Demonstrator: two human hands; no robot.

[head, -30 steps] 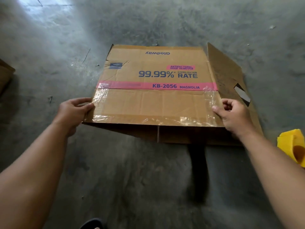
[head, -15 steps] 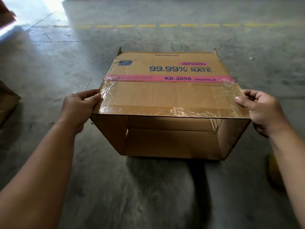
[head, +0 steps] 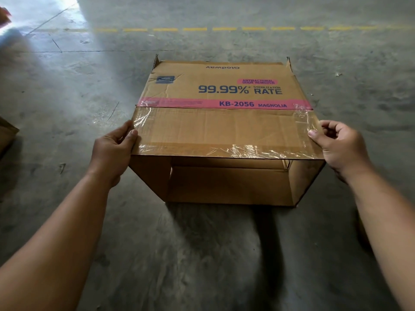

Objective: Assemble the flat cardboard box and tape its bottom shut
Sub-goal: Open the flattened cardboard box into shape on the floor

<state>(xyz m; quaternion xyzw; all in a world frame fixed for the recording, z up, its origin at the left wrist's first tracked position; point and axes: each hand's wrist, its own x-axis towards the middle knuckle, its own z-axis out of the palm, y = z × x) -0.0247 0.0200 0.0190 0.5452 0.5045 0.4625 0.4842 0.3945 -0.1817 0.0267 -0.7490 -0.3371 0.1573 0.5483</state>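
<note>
The brown cardboard box (head: 224, 129) lies on its side on the concrete floor, squared up, its open end facing me. Its top panel carries a pink band and blue print. The near flap sticks out flat toward me, with old clear tape along its edges. My left hand (head: 112, 151) pinches that flap's left edge, thumb on top. My right hand (head: 336, 145) pinches the flap's right edge the same way. Inside, the box's far flaps show partly folded in. No tape roll or dispenser is in view.
Grey concrete floor (head: 202, 254) lies all around the box. A dashed yellow line (head: 202, 29) crosses the floor beyond it. A piece of brown cardboard (head: 5, 135) pokes in at the left edge.
The box has gone from flat on the floor to an opened, squared-up shape. Both hands stayed on the near flap's edges and spread apart. The yellow object at the right has left the view.
</note>
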